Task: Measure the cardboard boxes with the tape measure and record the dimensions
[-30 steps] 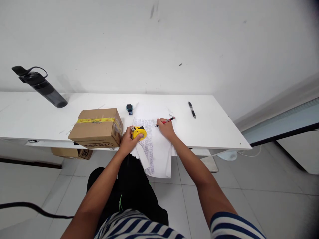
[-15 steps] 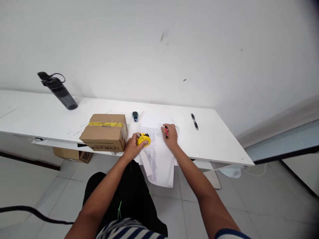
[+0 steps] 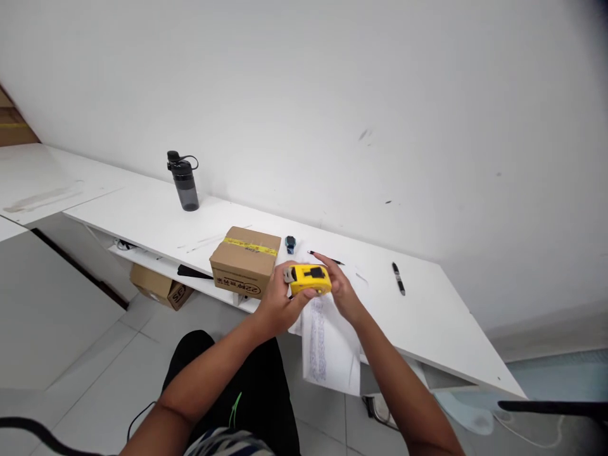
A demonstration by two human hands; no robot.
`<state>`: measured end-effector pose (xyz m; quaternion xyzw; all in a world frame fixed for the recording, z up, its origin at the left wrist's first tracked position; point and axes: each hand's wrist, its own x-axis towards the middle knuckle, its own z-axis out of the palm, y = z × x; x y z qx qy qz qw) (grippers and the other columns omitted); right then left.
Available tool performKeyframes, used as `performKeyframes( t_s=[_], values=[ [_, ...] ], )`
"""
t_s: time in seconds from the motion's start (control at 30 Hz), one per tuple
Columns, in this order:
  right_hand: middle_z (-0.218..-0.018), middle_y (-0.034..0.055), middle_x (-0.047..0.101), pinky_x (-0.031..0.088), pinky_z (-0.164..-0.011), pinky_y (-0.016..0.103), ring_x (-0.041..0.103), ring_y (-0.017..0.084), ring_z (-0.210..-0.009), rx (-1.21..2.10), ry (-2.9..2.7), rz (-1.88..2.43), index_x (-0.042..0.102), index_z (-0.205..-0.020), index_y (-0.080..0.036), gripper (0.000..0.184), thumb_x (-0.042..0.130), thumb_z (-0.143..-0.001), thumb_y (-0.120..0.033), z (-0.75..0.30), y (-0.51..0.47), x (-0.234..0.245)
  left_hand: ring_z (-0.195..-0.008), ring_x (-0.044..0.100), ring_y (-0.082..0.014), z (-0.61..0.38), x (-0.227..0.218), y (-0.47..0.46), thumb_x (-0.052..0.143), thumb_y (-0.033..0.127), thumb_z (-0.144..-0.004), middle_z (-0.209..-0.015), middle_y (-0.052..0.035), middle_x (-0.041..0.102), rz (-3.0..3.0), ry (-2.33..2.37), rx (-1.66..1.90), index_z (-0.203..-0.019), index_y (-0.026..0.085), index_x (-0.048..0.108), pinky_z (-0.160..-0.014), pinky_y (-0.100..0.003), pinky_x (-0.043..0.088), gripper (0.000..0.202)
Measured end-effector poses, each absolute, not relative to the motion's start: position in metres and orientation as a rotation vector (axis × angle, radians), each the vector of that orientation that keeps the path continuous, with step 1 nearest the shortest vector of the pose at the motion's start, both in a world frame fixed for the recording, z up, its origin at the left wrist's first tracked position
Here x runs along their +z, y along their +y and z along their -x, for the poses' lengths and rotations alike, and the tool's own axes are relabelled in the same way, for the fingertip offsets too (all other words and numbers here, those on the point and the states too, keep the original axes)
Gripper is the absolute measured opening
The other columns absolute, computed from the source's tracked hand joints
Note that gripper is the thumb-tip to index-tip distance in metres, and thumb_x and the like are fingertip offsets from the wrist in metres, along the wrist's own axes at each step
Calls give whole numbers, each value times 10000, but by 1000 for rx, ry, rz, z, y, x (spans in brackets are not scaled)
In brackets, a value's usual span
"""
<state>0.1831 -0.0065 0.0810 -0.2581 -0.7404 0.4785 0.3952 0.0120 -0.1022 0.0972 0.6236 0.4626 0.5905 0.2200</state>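
Note:
My left hand (image 3: 278, 304) holds a yellow tape measure (image 3: 310, 278) lifted just above the white table (image 3: 427, 316), its black clip side facing me. My right hand (image 3: 344, 294) is against the tape measure's right end, fingers curled onto it. Below both hands a printed paper sheet (image 3: 327, 345) lies on the table and hangs over the front edge. A thin pen (image 3: 332, 260) lies on the table just behind my right fingers, with no hand on it.
A taped cardboard box (image 3: 244, 259) sits left of my hands, a small blue watch (image 3: 290, 243) behind it. A black marker (image 3: 398, 278) lies to the right, a dark water bottle (image 3: 184, 182) stands far left. Another box (image 3: 159, 285) sits under the table.
The red pen has left my right hand and lies on the table. My left hand has lifted the tape measure off the paper, and my right hand has come to it. The view swung left.

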Motion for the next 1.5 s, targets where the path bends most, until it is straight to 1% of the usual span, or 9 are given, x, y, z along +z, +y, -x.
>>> performKeyframes(
  t_s=[0.13, 0.27, 0.33, 0.4, 0.5, 0.63, 0.73, 1.03, 1.5],
  values=[
    [-1406, 125, 503, 506, -972, 442, 564, 319, -1223, 1188, -1790, 467, 237, -1516, -313, 1028, 377, -698, -920, -131, -45, 119, -1405, 364, -275, 0, 136, -107, 303, 650, -932, -1431, -161, 458, -1787, 1247, 1780, -1389, 211, 414, -1195, -461, 237, 643],
    [-1303, 104, 555, 506, -968, 411, 598, 267, -1146, 1149, -1614, 439, 337, -1410, -284, 852, 639, -743, -718, -67, -50, 140, -1511, 99, -259, 39, 143, -102, 279, 679, -920, -1571, -118, 270, -1763, 1526, 1857, -1460, 249, 320, -1226, -466, 141, 692],
    [-1223, 74, 589, 515, -926, 377, 618, 228, -1063, 1145, -1661, 399, 392, -1333, -273, 745, 709, -745, -603, -37, -39, 150, -1516, 58, -265, 74, 134, -96, 268, 676, -925, -1586, -103, 249, -1714, 1723, 1846, -1425, 247, 379, -1229, -480, 94, 668],
    [-1166, 56, 610, 507, -891, 362, 619, 211, -1003, 1093, -1851, 383, 427, -1283, -259, 681, 734, -738, -528, -13, -20, 161, -1508, 90, -281, 110, 122, -88, 316, 637, -937, -1566, -106, 302, -1570, 1969, 1796, -1377, 239, 448, -1223, -500, 64, 608],
    [-1089, 43, 633, 479, -858, 371, 609, 211, -941, 936, -2174, 444, 467, -1230, -237, 570, 702, -760, -456, 10, 8, 168, -1462, 219, -334, 149, 99, -82, 594, 536, -845, -1492, -165, 407, -1295, 2130, 1692, -1371, 203, 456, -1196, -538, 127, 638],
    [-1055, 37, 653, 458, -826, 357, 605, 207, -907, 859, -2390, 494, 470, -1230, -232, 510, 644, -790, -423, 27, 23, 161, -1305, 483, -271, 158, 72, -82, 615, 408, -839, -1408, -159, 503, -1080, 1679, 1712, -1417, 206, 381, -1093, -439, 364, 656],
    [-1051, 33, 664, 459, -809, 337, 612, 201, -901, 875, -2390, 524, 475, -1213, -234, 486, 631, -792, -419, 31, 20, 154, -1173, 583, -228, 151, 65, -80, 597, 378, -844, -1341, -119, 571, -1000, 1495, 1795, -1440, 231, 363, -1014, -382, 431, 656],
    [-1068, 51, 664, 455, -770, 349, 622, 238, -902, 644, -2413, 648, 463, -1223, -246, 469, 593, -815, -437, 29, 5, 149, -1103, 599, -242, 147, 71, -82, 531, 365, -860, -1188, -47, 692, -1132, 1533, 1825, -1177, 199, 665, -974, -341, 434, 382],
    [-1060, 63, 673, 455, -735, 353, 636, 260, -888, 497, -2435, 890, 445, -1212, -250, 478, 599, -804, -444, -4, -2, 145, -1294, 530, -265, 148, 66, -78, 609, 330, -843, -1369, -80, 609, -904, 1476, 1833, -1278, 160, 642, -1129, -398, 346, 468]
  ],
)
